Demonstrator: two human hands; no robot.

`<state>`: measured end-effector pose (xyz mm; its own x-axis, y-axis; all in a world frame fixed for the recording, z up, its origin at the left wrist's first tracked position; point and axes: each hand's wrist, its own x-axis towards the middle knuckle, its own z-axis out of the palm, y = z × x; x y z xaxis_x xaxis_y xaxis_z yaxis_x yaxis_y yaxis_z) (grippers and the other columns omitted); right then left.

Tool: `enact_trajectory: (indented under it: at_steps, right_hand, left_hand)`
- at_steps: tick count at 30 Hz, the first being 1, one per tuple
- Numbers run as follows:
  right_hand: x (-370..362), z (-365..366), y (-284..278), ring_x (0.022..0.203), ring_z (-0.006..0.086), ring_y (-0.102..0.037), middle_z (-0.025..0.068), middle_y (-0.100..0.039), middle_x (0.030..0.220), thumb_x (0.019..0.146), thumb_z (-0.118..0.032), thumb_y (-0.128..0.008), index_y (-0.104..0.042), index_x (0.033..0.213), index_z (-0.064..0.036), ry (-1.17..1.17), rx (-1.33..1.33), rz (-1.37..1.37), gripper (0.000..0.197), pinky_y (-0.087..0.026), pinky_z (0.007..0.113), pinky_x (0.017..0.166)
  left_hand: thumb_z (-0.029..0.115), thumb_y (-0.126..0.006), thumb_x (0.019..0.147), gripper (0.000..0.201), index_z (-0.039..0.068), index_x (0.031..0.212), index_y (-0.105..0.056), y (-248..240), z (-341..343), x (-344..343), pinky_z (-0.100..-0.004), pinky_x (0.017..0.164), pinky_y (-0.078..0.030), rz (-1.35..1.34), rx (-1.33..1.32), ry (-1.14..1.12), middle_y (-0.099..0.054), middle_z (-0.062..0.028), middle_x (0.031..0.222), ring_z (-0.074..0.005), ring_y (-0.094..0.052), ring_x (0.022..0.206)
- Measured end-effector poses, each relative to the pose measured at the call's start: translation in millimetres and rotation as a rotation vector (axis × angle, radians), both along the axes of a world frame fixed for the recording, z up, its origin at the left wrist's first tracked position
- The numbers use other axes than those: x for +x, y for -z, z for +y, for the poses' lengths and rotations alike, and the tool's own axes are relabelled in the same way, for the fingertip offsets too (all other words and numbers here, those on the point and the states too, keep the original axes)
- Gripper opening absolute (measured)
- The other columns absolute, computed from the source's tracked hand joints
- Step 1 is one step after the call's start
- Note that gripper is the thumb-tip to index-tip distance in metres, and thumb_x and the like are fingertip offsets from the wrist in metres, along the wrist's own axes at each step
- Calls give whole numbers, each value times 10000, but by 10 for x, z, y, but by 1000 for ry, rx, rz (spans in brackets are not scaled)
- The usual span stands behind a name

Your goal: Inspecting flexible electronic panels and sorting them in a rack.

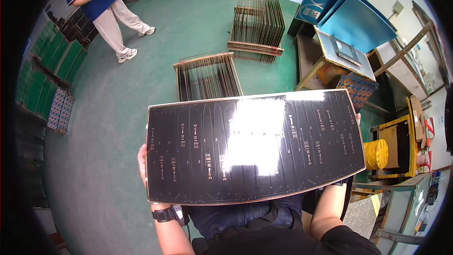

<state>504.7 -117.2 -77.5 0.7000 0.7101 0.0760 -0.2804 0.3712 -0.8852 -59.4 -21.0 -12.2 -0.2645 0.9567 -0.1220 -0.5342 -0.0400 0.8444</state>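
A large, glossy black circuit board panel (255, 148) with small copper-coloured pads and a thin pale rim spans the space before my body. Bright light reflects off its middle and upper right. My left hand (142, 160) grips the panel's left edge, its fingers partly behind the board. At the opposite end my right hand (358, 118) holds the right edge; only a little of its fingers shows, the rest being hidden by the panel. A slotted rack (207, 59) of thin upright dividers stands on the floor just beyond the panel, its near part covered.
Farther off stands a second rack (257, 23) filled with upright panels. A table (325, 47) with blue sheets (358, 21) is at the right, above a yellow spool (376, 155). Green stacks (56, 54) line the left. Another person (96, 0) stands at the far left.
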Motion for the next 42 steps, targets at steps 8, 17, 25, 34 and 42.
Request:
enact_trajectory:
  at_steps: [8, 17, 25, 34, 42]
  right_hand:
    - [-270, 282, 98, 1099, 185, -515, 85, -565, 1151, 923, -225, -500, -528, 1134, -49, -58, 30, 102, 276, -453, 361, 910]
    - [-1068, 1683, -28, 1096, 201, -518, 91, -564, 1157, 924, -237, -494, -526, 1140, -42, -314, 290, 247, 293, -448, 369, 918]
    - [-1248, 1686, 130, 1093, 214, -520, 96, -563, 1163, 924, -248, -488, -524, 1146, -36, -403, 332, 300, 308, -443, 376, 925]
    - [-1248, 1234, 376, 1090, 230, -522, 102, -563, 1169, 925, -260, -481, -522, 1152, -29, -445, 256, 331, 326, -438, 384, 933]
    - [-1119, 1023, 455, 1087, 243, -524, 108, -562, 1175, 925, -271, -475, -520, 1157, -23, -453, 166, 331, 342, -433, 392, 940]
  left_hand:
    - [152, -498, 921, 418, 115, 1307, -341, 31, 26, -76, -333, 750, -567, -7, 10, 105, -551, -113, 1153, -198, -609, 945]
    - [225, -514, 933, 304, 112, 1208, -453, 178, -70, -199, -296, 678, -572, -60, -107, 76, -606, -71, 1043, -162, -630, 850]
    - [261, -479, 946, 350, 102, 1259, -471, 134, -93, -270, -296, 784, -550, 44, 28, 98, -600, -70, 1125, -151, -614, 944]
    - [226, -441, 963, 374, -9, 1254, -448, 19, -146, -426, -268, 833, -498, -136, -158, 399, -590, -80, 1138, -142, -595, 992]
    - [161, -456, 951, 381, 6, 1297, -422, 211, -58, -178, -271, 856, -489, -255, -192, 381, -573, -72, 1168, -140, -590, 993]
